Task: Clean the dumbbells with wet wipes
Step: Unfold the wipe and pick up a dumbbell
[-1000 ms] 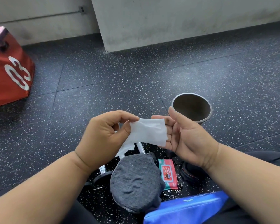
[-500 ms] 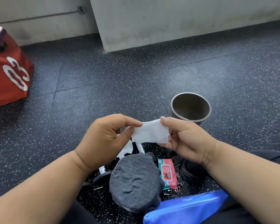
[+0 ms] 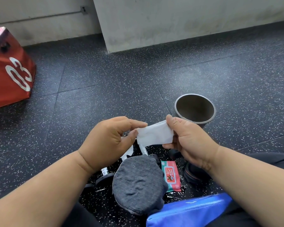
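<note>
While the left hand (image 3: 108,141) and right hand (image 3: 187,140) each pinch an end of one folded wet wipe (image 3: 155,135) in the air, the dumbbells (image 3: 143,150) lie below on the floor, mostly hidden. Judged early: wipe ready, no dumbbell touched; all wiping remains.

The dumbbells (image 3: 144,150) lie mostly hidden behind both hands and the grey sock (image 3: 138,184).
</note>
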A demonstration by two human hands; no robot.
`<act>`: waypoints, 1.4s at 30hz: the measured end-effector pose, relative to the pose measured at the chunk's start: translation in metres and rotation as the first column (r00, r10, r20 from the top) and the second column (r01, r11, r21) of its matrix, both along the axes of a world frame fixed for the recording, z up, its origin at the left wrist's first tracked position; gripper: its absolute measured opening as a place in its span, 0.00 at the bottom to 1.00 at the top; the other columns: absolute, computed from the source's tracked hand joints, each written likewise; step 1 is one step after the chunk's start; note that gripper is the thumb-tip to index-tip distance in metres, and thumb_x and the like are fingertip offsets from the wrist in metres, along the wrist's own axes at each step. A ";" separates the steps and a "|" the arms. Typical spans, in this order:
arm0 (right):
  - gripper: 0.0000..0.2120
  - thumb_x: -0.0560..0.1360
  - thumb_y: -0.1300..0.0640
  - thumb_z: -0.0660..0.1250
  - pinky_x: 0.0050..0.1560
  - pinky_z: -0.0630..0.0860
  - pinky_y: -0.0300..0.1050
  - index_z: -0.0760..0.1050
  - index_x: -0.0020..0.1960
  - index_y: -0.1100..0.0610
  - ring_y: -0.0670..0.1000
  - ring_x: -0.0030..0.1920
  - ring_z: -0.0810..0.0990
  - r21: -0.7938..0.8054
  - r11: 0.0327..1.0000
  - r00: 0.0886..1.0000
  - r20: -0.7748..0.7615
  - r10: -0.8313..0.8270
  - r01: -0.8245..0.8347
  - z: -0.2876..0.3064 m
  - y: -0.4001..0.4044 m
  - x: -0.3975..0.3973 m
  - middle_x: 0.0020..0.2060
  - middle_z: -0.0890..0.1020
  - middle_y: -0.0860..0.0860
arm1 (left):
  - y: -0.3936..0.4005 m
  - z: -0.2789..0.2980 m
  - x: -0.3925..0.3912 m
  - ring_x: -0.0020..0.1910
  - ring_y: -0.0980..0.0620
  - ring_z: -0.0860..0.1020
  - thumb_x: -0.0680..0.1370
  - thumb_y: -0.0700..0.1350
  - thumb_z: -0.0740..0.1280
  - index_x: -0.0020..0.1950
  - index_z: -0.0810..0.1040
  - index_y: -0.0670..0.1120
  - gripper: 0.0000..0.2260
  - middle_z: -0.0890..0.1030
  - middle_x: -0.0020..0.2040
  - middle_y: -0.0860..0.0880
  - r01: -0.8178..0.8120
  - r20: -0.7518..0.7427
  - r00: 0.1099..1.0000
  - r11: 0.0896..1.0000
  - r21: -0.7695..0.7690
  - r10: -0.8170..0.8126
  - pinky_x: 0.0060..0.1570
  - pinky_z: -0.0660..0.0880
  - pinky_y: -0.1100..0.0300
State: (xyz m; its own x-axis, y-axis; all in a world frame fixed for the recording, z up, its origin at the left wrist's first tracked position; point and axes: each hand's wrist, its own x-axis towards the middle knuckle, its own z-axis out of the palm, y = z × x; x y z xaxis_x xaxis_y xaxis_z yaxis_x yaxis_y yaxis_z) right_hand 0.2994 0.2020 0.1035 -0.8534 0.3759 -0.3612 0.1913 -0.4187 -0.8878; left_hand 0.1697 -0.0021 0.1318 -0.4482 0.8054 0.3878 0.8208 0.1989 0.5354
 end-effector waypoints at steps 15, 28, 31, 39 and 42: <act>0.20 0.69 0.59 0.76 0.38 0.84 0.38 0.78 0.59 0.58 0.49 0.43 0.87 -0.076 0.993 0.993 -0.073 0.089 -0.095 0.006 -0.002 0.004 0.48 0.88 0.55 | 0.005 -0.006 0.001 0.31 0.55 0.70 0.79 0.38 0.73 0.61 0.84 0.60 0.18 0.83 0.44 0.55 -0.201 0.448 0.877 0.979 0.013 0.174 0.38 0.74 0.64; 0.14 0.74 0.58 0.72 0.40 0.86 0.40 0.78 0.59 0.55 0.47 0.37 0.88 -0.301 0.948 0.991 -0.113 0.069 -0.100 0.011 0.002 0.008 0.49 0.89 0.55 | 0.016 -0.025 0.013 0.48 0.41 0.78 0.70 0.48 0.73 0.74 0.76 0.36 0.34 0.78 0.72 0.33 0.044 0.947 -0.304 0.995 -0.092 0.101 0.52 0.78 0.50; 0.13 0.74 0.58 0.72 0.39 0.86 0.41 0.78 0.58 0.55 0.47 0.36 0.88 -0.316 0.944 0.992 -0.114 0.063 -0.096 0.011 0.002 0.009 0.48 0.89 0.56 | 0.018 -0.026 0.018 0.59 0.37 0.78 0.73 0.50 0.77 0.73 0.77 0.33 0.33 0.79 0.69 0.33 0.078 0.963 -0.263 0.996 -0.044 0.063 0.70 0.72 0.42; 0.10 0.71 0.48 0.74 0.39 0.84 0.42 0.79 0.47 0.51 0.49 0.37 0.84 -0.180 0.983 0.998 -0.054 0.020 -0.029 0.006 0.003 0.006 0.43 0.85 0.53 | 0.023 -0.028 0.020 0.50 0.44 0.85 0.80 0.43 0.71 0.59 0.85 0.36 0.12 0.86 0.57 0.36 -0.129 0.999 0.006 0.990 0.049 -0.049 0.54 0.83 0.52; 0.09 0.70 0.48 0.75 0.39 0.83 0.42 0.79 0.42 0.51 0.47 0.36 0.79 -0.145 0.989 0.998 -0.049 -0.040 0.032 0.001 0.005 0.002 0.39 0.81 0.52 | 0.023 -0.027 0.021 0.44 0.50 0.86 0.79 0.42 0.71 0.55 0.87 0.41 0.09 0.88 0.53 0.39 -0.135 0.995 0.096 0.990 0.052 -0.039 0.46 0.83 0.60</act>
